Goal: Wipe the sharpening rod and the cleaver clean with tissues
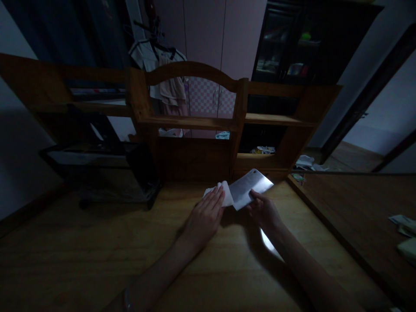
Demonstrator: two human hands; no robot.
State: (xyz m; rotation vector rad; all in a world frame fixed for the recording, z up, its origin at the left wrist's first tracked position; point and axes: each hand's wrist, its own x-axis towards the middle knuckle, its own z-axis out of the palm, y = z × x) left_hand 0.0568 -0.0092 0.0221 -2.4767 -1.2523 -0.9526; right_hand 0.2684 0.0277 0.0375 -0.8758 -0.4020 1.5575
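In my right hand [264,211] is a thin silver tablet [244,187], gripped at its near right edge with the thumb on the back. A small camera lens shows in its far corner, and it is held tilted above the wooden desk [208,268]. My left hand [209,211] presses its fingers on a white tissue [227,196] beside the tablet's left edge. The tissue meets or overlaps that edge; how far it reaches underneath is hidden. Light falls on the desk below my right wrist.
A wooden shelf unit [191,123] stands along the desk's back. At the left is a dark-framed stand or case [97,173]. Beyond are hanging clothes [172,89], a pink wardrobe [204,39] and a dark cabinet [292,47]. Papers [404,225] lie on the lower brown surface at right.
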